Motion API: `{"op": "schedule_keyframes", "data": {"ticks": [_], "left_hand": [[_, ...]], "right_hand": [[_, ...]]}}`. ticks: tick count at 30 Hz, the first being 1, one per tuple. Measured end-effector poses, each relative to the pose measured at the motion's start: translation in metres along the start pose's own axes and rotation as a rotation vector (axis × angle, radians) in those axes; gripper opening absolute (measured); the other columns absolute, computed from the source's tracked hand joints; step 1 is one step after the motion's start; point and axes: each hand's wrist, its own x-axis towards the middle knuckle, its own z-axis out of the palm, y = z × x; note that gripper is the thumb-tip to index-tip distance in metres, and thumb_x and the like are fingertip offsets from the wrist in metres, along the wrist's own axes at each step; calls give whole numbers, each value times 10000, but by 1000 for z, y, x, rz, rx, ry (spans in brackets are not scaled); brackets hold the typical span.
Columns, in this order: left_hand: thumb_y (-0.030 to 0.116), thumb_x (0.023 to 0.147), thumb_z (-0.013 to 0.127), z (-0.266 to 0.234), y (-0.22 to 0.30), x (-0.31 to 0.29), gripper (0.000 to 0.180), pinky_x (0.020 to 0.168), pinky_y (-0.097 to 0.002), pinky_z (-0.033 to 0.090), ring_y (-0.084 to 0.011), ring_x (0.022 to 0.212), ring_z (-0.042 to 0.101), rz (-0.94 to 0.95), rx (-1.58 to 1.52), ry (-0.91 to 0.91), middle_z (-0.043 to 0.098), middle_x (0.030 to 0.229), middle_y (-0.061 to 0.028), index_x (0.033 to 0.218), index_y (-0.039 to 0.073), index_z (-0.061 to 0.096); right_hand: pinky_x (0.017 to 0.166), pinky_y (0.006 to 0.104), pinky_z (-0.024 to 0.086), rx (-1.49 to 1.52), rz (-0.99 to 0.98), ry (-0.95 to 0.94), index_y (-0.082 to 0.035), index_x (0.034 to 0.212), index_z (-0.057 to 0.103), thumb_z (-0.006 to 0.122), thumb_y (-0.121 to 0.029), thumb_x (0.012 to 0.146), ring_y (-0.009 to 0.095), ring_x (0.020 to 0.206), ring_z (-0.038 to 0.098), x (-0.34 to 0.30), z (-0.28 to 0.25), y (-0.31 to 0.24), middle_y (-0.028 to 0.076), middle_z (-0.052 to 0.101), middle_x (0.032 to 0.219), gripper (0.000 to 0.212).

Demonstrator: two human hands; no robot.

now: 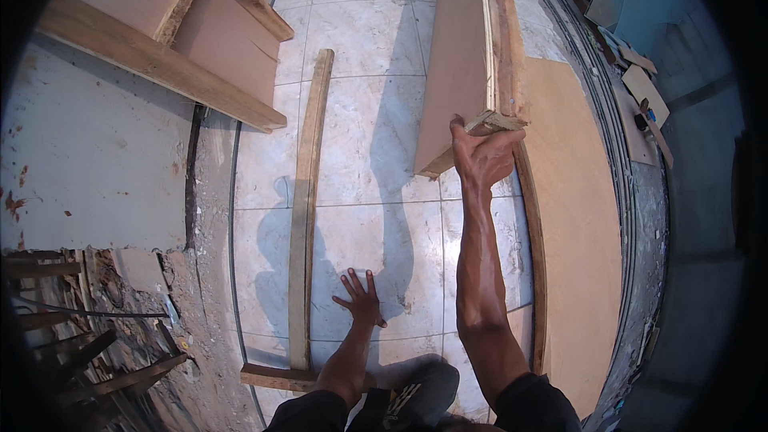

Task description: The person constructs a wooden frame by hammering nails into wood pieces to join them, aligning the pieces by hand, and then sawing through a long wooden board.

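My right hand [485, 156] is closed around the near lower corner of a wooden panel [452, 72], a plywood sheet with timber strips along its edge. The panel stands on its edge, tilted, and reaches away from me over the tiles. My left hand [362, 300] has its fingers spread over the tiled floor [344, 232] and holds nothing; whether the palm presses on the tiles cannot be told. Just left of that hand lies a long timber batten [306, 216]. Its near end meets a short crosswise batten [280, 378], partly behind my left forearm.
A plywood sheet [572, 232] with a timber edge lies at the right. At the upper left, a timber-framed panel [232, 32] rests over a grey board [96, 152]. Scrap wood [104, 352] is heaped at lower left. Long rails [596, 104] run along the right side.
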Motion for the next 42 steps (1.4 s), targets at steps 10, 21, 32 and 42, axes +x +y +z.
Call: {"op": "schedule_keyframes", "data": {"ticks": [10,21,32,42], "left_hand": [[567,380,951,13,-2,-3,1639,899,-895,143,-582,1435,-130,48,-8,72,-160,1563,-372,1576,105,-70],[519,417,969,5,-6,-4,1645,949,-875,97,-545,1430,-218,34,-82,22,-279,1546,-329,1561,118,-143],[469,405,991,5,-1,-11,1713,957,-868,97,-511,1419,-285,69,-82,-4,-366,1514,-305,1521,129,-263],[618,472,926,27,0,-9,1645,1012,-812,228,-523,1470,-71,22,127,161,-171,1569,-346,1528,174,-253]], "right_hand": [[599,442,540,-41,-122,26,29,941,455,841,-427,582,348,594,650,3,51,-28,141,621,749,697],[893,517,457,98,20,-167,53,1405,287,867,-466,645,359,1155,600,6,13,-24,245,543,1281,1088],[852,414,529,294,-226,-664,-9,1259,533,705,-295,900,294,1002,654,-162,-209,79,187,608,1153,490],[744,326,437,1033,460,-1333,11,1016,594,579,-109,991,123,860,533,-453,-584,122,78,596,929,124]]}}
